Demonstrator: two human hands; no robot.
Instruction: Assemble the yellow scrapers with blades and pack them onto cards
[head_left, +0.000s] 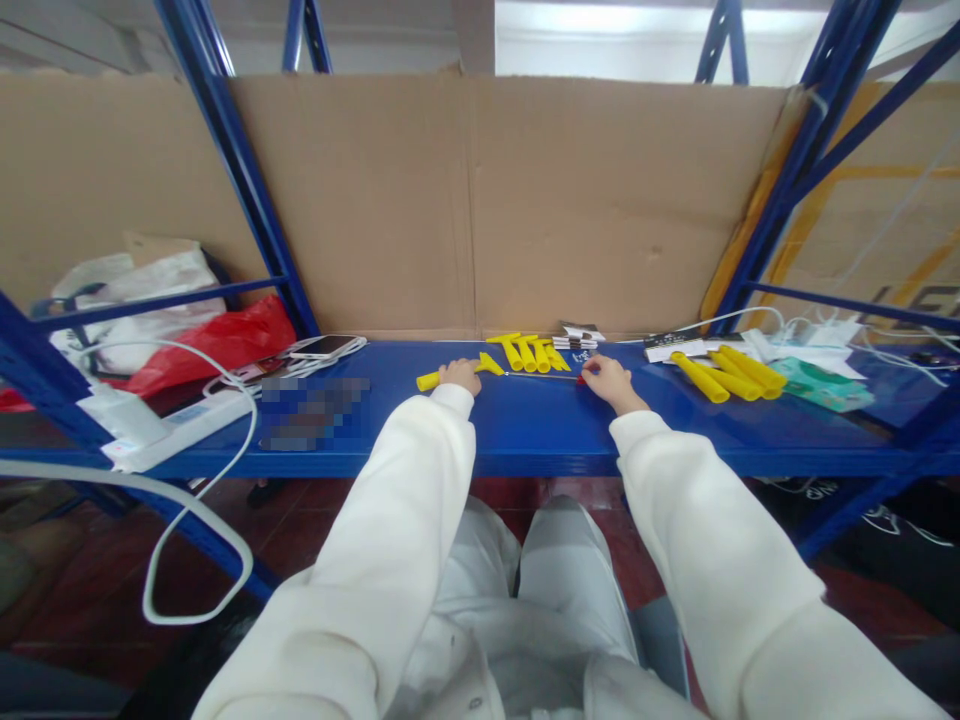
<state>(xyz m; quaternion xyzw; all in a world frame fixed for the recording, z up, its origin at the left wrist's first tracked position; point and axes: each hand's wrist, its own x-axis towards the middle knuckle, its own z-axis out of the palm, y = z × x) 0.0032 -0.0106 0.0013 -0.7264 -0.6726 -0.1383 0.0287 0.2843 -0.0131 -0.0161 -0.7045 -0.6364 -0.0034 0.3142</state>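
Observation:
My left hand (pixel 459 376) is wrapped round a yellow plastic tool (pixel 427 382); its round handle end and flared head stick out on either side. From near that head a thin metal rod (pixel 541 376) runs right to my right hand (pixel 609 384), whose fingers pinch a small red end. The rod looks like a screwdriver shaft, though the grip is mostly covered. Whether its tip touches the yellow tool I cannot tell. Just behind lie several similar yellow tools (pixel 527 354) in a row, beside a small stack of black-and-white pieces (pixel 576 342).
On the blue shelf (pixel 540 430), several yellow handles (pixel 701 378) lie right, near a green packet (pixel 817 385). Left are a phone (pixel 322 347), a power strip (pixel 187 428), white cables and a red bag (pixel 217 345). Cardboard (pixel 375 200) stands behind, between blue posts.

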